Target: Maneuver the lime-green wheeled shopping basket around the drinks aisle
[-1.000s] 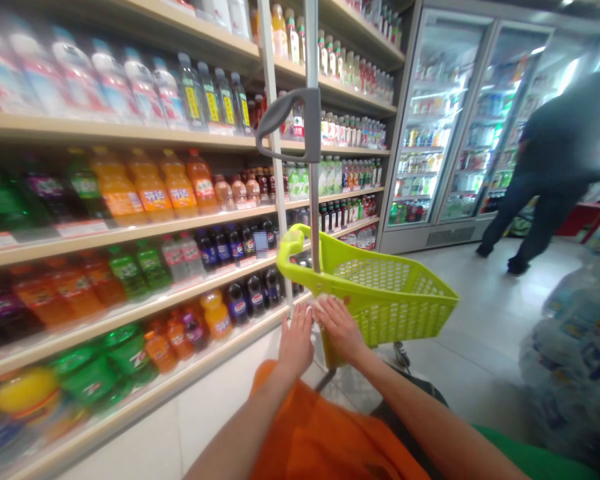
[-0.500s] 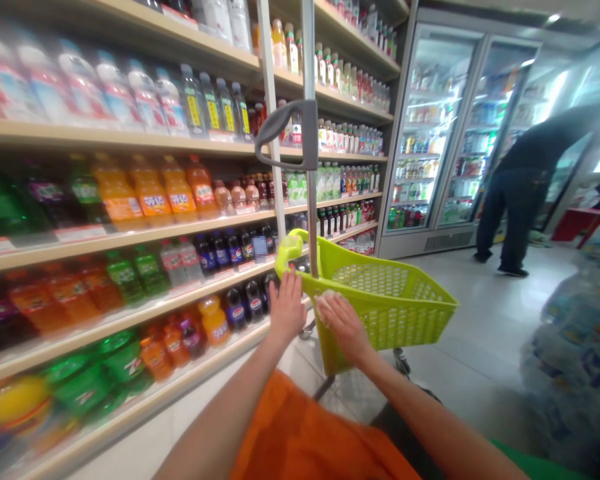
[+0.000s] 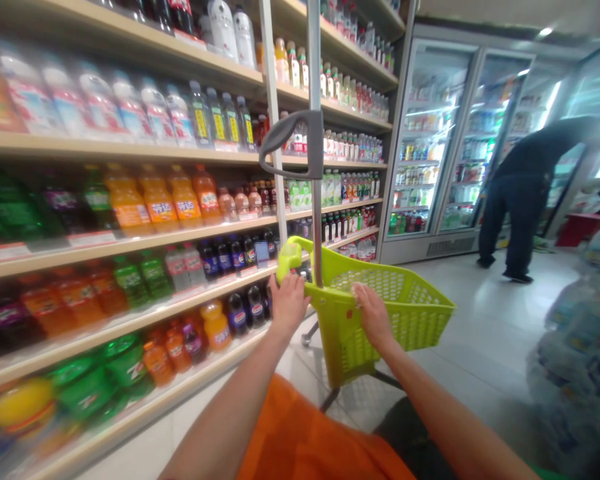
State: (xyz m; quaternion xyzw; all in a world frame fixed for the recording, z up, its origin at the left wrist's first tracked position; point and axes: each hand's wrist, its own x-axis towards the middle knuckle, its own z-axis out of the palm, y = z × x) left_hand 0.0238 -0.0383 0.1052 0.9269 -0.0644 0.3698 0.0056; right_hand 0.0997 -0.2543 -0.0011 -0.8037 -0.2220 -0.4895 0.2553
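A lime-green wheeled shopping basket (image 3: pixel 333 333) stands in front of me, with a tall metal pole (image 3: pixel 316 213) and a grey loop handle (image 3: pixel 293 147) rising from its near end. My left hand (image 3: pixel 289 300) is closed on the basket's near left corner, just below its curved green grip (image 3: pixel 289 257). On the near right rim, my right hand (image 3: pixel 376 319) is closed around a crumpled white wipe (image 3: pixel 359 292), which shows at its fingertips. A small red mark (image 3: pixel 349 313) is visible on the basket's near wall, left of that hand.
Shelves (image 3: pixel 220 230) packed with drink bottles run along the left. Glass-door fridges (image 3: pixel 430 147) stand at the back. A person in dark clothes (image 3: pixel 517 180) bends over there. Plastic-wrapped bottle packs (image 3: pixel 575 353) are stacked at right on the tiled floor.
My right hand has moved right along the basket rim with the wipe, uncovering the red mark. My left hand has changed from outstretched fingers to a closed hold on the corner.
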